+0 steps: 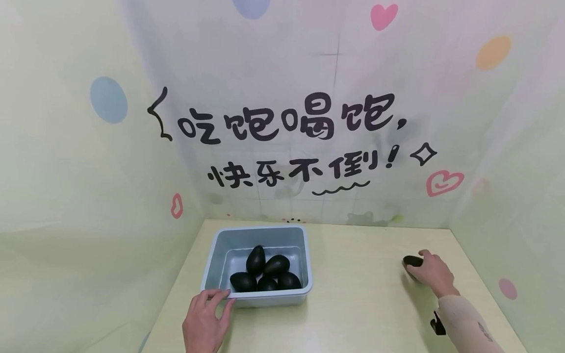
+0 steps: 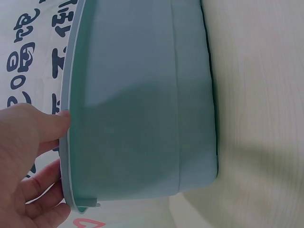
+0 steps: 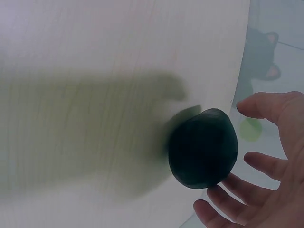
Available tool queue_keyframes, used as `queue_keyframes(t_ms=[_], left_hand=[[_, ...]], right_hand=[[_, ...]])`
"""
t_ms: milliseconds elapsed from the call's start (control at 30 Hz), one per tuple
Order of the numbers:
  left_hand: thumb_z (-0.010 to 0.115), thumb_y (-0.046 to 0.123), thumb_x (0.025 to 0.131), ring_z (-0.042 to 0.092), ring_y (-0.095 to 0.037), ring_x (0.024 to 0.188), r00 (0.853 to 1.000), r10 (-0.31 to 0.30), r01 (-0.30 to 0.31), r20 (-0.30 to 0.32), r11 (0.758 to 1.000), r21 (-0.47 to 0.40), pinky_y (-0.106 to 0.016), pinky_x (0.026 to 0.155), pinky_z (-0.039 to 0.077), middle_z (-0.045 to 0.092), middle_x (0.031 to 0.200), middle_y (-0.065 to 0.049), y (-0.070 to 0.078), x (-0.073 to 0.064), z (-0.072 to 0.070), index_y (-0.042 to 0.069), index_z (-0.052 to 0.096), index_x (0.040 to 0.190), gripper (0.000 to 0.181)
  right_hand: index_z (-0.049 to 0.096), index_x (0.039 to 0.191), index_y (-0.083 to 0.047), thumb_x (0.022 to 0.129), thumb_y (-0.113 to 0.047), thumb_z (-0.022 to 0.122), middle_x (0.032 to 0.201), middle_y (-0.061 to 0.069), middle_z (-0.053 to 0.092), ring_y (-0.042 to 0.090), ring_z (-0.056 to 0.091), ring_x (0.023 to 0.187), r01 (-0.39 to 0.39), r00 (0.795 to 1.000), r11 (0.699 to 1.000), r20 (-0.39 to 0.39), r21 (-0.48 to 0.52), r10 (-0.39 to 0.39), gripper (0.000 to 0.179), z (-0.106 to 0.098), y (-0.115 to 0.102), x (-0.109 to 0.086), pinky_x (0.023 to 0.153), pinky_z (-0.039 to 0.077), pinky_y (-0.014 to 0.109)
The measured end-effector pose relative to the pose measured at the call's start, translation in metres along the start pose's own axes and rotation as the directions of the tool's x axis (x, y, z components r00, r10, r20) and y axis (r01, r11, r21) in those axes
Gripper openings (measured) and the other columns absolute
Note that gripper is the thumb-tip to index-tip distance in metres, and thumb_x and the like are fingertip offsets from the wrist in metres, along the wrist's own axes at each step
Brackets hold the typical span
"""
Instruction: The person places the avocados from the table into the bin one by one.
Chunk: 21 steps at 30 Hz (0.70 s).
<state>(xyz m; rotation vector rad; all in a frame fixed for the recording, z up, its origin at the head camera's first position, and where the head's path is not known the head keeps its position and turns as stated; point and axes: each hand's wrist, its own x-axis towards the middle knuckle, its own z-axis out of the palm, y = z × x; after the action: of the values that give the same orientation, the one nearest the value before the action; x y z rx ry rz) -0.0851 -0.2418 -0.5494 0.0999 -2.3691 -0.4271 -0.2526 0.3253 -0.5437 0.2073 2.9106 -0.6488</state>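
A light blue-grey plastic bin (image 1: 265, 300) stands on the table, with several dark avocados (image 1: 277, 265) lying inside it. At its front left corner my left hand (image 1: 205, 318) pinches the rim, thumb on the outer side and fingers over the top. The left wrist view shows the same hand (image 2: 28, 156) at the rim beside the bin's outer wall (image 2: 133, 104). Far to the right, a single dark avocado (image 3: 203, 148) lies on the table. My right hand (image 1: 434, 274) is beside it, its fingers spread around it; in the right wrist view the thumb stands apart from it.
The pale wooden table (image 1: 353, 294) is bounded by printed cloth walls (image 1: 282, 63) at the back and both sides. A black device (image 1: 437, 324) is fastened at the right wrist, by the sleeve (image 1: 468, 321).
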Motion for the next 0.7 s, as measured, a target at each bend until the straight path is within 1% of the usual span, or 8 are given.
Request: queue_keyframes(t_ms=[100, 233, 333, 533, 700], left_hand=[[0.097, 0.022, 0.072, 0.070, -0.032, 0.096, 1.000, -0.009, 0.009, 0.010, 1.000, 0.002, -0.049, 0.062, 0.060, 0.073, 0.097, -0.005, 0.000, -0.001, 0.000, 0.017, 0.085, 0.097, 0.027], [0.097, 0.022, 0.073, 0.070, -0.031, 0.097, 1.000, -0.018, 0.018, 0.014, 1.000, 0.002, -0.049, 0.064, 0.060, 0.072, 0.097, -0.004, 0.000, -0.002, 0.001, 0.017, 0.085, 0.097, 0.028], [0.097, 0.022, 0.073, 0.070, -0.031, 0.097, 1.000, -0.020, 0.020, 0.013, 1.000, 0.000, -0.049, 0.065, 0.060, 0.073, 0.098, -0.004, 0.000, -0.002, 0.001, 0.017, 0.085, 0.097, 0.028], [0.097, 0.022, 0.073, 0.069, -0.031, 0.097, 1.000, -0.018, 0.018, 0.014, 1.000, -0.002, -0.049, 0.066, 0.060, 0.073, 0.098, -0.004, 0.000, -0.002, 0.001, 0.018, 0.085, 0.097, 0.028], [0.096, 0.022, 0.073, 0.070, -0.031, 0.098, 1.000, -0.015, 0.015, 0.001, 1.000, -0.007, -0.050, 0.067, 0.060, 0.073, 0.099, -0.004, -0.001, -0.002, 0.002, 0.017, 0.085, 0.098, 0.027]], right_hand=[[0.041, 0.148, 0.010, 0.095, -0.040, 0.066, 0.135, 0.046, 0.050, 0.061, 0.058, 0.115, -0.006, 1.000, 1.000, 0.002, 0.006, 0.006, 0.077, 0.004, 0.005, 0.000, 0.082, 0.053, 0.067], [0.040, 0.147, 0.011, 0.093, -0.037, 0.067, 0.131, 0.046, 0.052, 0.057, 0.060, 0.109, -0.003, 1.000, 1.000, -0.001, 0.020, 0.003, 0.077, 0.009, 0.012, 0.001, 0.078, 0.053, 0.064], [0.038, 0.148, 0.012, 0.094, -0.039, 0.067, 0.129, 0.047, 0.052, 0.057, 0.060, 0.108, 0.006, 1.000, 1.000, -0.006, 0.021, -0.006, 0.079, 0.014, 0.018, 0.002, 0.076, 0.053, 0.063], [0.033, 0.149, 0.015, 0.099, -0.043, 0.065, 0.131, 0.049, 0.051, 0.060, 0.059, 0.112, 0.014, 1.000, 1.000, -0.012, 0.026, -0.014, 0.084, 0.023, 0.025, 0.004, 0.079, 0.054, 0.066], [0.032, 0.149, 0.017, 0.099, -0.040, 0.066, 0.131, 0.050, 0.050, 0.062, 0.058, 0.112, 0.025, 0.999, 0.998, -0.033, 0.049, -0.024, 0.084, 0.025, 0.025, 0.005, 0.084, 0.053, 0.068]])
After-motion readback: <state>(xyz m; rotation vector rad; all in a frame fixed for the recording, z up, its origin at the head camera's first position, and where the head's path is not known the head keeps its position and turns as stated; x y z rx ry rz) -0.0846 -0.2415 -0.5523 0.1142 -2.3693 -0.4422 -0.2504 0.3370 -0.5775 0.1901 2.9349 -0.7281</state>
